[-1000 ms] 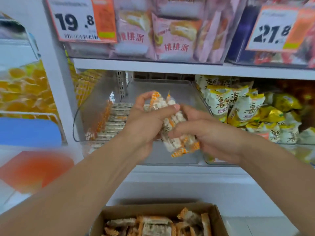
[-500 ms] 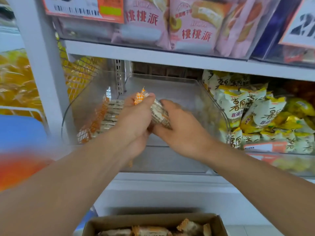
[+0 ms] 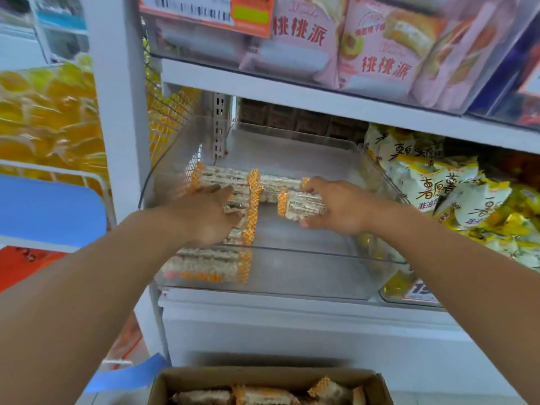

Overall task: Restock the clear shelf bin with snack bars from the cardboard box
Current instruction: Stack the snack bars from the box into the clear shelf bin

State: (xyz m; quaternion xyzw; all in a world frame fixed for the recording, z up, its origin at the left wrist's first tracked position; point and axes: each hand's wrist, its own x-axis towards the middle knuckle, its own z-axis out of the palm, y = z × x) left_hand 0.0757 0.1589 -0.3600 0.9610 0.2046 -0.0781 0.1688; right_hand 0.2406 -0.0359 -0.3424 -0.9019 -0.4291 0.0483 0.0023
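From the head view I see both of my hands reaching into the clear shelf bin [image 3: 292, 276], which sits on the middle shelf [image 3: 292, 314]. My left hand [image 3: 204, 217] lies flat, fingers straight, pressing down on the row of snack bars [image 3: 225, 178] stacked along the bin's left side. My right hand [image 3: 339, 206] curls its fingers and thumb around a small bundle of bars [image 3: 301, 204], holding it just above the bin floor, right of the stacked row and close to it. More bars show through the bin's front wall at the lower left.

At the bottom edge, the cardboard box [image 3: 263, 378] stands open below the shelf with more bars [image 3: 257, 394] inside. Just right of the bin, a neighbouring bin holds yellow and white snack bags [image 3: 447, 188]. On the shelf above, pink packets [image 3: 377, 45] fill another clear bin, with a price tag [image 3: 210, 10] clipped to its front.
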